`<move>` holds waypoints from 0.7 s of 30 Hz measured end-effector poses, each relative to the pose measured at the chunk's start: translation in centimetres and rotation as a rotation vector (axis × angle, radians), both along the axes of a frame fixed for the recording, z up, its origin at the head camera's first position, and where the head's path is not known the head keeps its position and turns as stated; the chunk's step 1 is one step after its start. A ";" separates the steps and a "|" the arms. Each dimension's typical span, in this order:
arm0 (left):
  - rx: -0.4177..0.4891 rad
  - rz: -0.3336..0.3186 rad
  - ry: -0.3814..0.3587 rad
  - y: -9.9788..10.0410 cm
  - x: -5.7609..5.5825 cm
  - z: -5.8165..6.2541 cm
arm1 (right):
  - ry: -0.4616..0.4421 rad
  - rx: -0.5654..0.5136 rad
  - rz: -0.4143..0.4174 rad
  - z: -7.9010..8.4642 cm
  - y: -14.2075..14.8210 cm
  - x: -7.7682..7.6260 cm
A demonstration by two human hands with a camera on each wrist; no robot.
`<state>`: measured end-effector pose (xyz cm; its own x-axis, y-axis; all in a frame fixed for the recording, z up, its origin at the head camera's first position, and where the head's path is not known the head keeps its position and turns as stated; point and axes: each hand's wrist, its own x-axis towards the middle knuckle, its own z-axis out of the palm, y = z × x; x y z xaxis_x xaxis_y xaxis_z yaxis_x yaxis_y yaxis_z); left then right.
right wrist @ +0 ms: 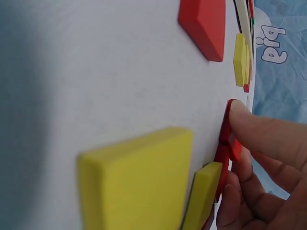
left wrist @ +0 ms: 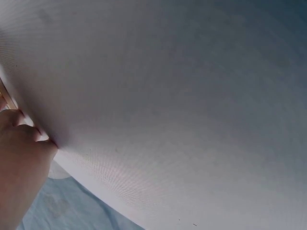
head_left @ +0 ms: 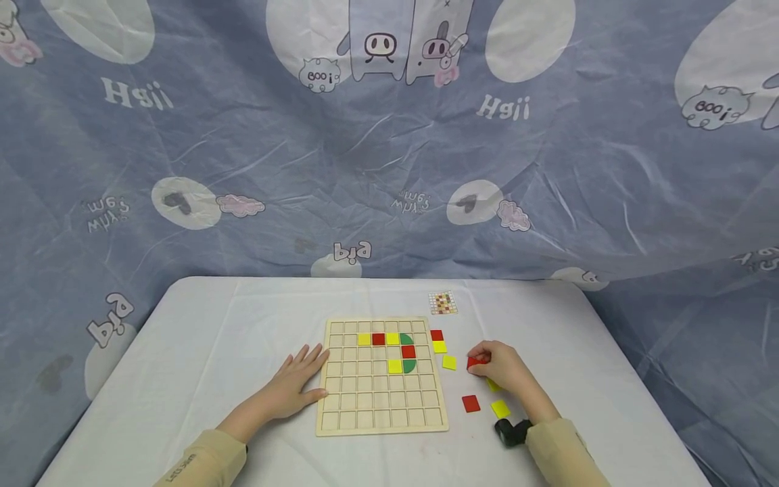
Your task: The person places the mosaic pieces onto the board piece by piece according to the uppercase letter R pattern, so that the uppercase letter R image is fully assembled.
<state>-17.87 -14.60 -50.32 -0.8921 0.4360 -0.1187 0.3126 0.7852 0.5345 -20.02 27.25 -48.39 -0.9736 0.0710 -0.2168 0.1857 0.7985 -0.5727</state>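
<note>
A pale wooden grid board (head_left: 365,400) lies on the table. Along its top rows run yellow, red and green pieces, turning down a column at the right. My left hand (head_left: 292,384) rests with fingers straight and spread, fingertips at the board's left edge; the left wrist view catches only part of this hand (left wrist: 21,165). To the right of the board, my right hand (head_left: 506,366) pinches a red square tile (head_left: 475,364) between thumb and fingers. Close up in the right wrist view, the thumb presses that red tile (right wrist: 227,122), with another red tile (right wrist: 221,165) just beneath.
Loose tiles lie around the right hand: a red tile (head_left: 471,404), a yellow tile (head_left: 501,408) and several others by the board's right edge. A small patterned card (head_left: 442,303) lies behind them. A black object (head_left: 511,433) is beside the right sleeve. A printed cloth (head_left: 365,169) hangs behind.
</note>
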 end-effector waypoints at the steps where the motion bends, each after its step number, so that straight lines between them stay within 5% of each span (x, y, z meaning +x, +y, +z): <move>1: -0.004 -0.001 0.000 0.0 0.0 -0.1 | 0.000 -0.006 0.004 0.1 -0.1 0.0; 8: 0.007 -0.005 -0.001 -0.1 -0.1 -0.3 | 0.039 -0.078 0.012 0.7 -1.0 0.3; 21: 0.003 -0.010 0.016 -0.1 0.0 -0.3 | 0.099 -0.418 0.034 0.9 -7.6 0.0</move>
